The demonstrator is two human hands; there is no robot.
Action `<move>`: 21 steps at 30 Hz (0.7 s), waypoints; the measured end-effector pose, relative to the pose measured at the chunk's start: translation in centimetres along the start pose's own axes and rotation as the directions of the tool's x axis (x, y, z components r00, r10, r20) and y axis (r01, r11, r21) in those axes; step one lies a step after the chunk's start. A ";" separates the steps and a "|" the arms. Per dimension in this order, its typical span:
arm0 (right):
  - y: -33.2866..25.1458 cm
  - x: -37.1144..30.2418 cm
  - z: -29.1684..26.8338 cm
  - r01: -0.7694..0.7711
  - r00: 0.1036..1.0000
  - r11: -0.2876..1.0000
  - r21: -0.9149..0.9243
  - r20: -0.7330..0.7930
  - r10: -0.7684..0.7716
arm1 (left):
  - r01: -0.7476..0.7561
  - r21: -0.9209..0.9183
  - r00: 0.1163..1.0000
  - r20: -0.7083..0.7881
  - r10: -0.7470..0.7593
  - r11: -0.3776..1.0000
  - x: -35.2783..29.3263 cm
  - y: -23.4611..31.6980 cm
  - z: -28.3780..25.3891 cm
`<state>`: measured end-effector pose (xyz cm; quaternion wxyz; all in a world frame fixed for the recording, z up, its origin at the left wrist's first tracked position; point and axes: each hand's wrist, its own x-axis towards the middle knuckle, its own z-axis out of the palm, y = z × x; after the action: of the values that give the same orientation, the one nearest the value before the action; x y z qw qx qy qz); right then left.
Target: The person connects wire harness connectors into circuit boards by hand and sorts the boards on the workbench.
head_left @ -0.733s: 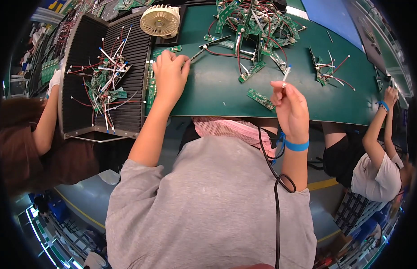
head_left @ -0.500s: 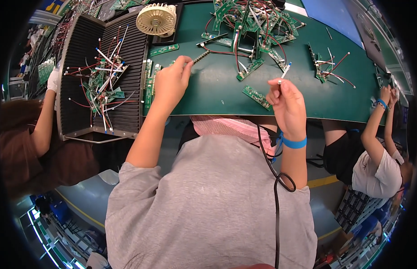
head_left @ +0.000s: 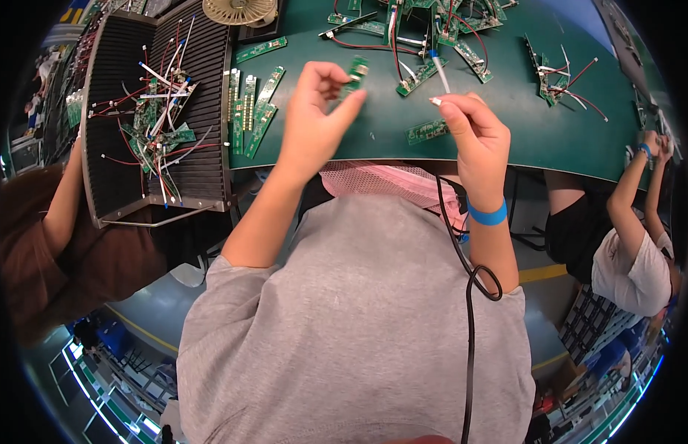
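Between the thumb and fingers of my left hand (head_left: 318, 111) is a small green circuit board (head_left: 358, 68), tilted up above the table. My right hand (head_left: 479, 137) pinches a flat white cable (head_left: 442, 76), its small white connector by the thumb and its blue end pointing away from me. Partly behind the right fingers, another green board (head_left: 427, 132) lies on the table. Several loose narrow boards (head_left: 249, 103) lie to the left of my left hand. The held board and the cable are apart.
A black ridged tray (head_left: 203, 59) on the left holds boards with wires. A tangled heap of wired boards (head_left: 418, 78) sits at the far middle, and a small wired bundle (head_left: 552, 85) at the right. A cream fan (head_left: 240, 9) stands far left. Co-workers sit on both sides.
My left hand has moved right and turned the board so its face shows. My right hand still pinches the cable. The view has shifted, with the table higher in the picture.
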<state>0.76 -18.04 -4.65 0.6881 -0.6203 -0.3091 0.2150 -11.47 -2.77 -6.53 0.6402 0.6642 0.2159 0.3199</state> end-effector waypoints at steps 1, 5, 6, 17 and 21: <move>-0.1 -0.1 0.3 -0.005 1.000 0.999 -0.032 0.010 0.006 | -0.061 -0.060 0.998 0.014 0.062 0.996 -0.3 0.2 0.8; -0.3 -0.3 1.0 0.012 1.000 0.995 -0.096 0.000 -0.012 | -0.064 0.109 0.984 0.172 0.045 0.992 -1.2 1.5 2.3; -0.2 -0.3 1.0 0.040 0.999 0.993 -0.110 -0.013 -0.042 | -0.062 0.108 0.984 0.175 0.042 0.992 -1.2 1.4 2.3; -0.5 -0.6 1.6 0.168 0.979 0.923 -0.347 -0.049 -0.197 | 0.100 0.153 0.976 0.177 -0.127 0.983 -2.2 1.8 3.8; 0.4 -0.5 1.1 0.340 0.922 0.737 -0.584 0.052 -0.384 | -0.196 0.429 0.963 0.252 0.091 0.882 -2.3 1.3 3.7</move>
<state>-0.30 -17.54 -5.06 0.5036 -0.7360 -0.4496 -0.0502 -10.59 -7.11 -5.52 0.4636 0.8403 0.1604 0.2308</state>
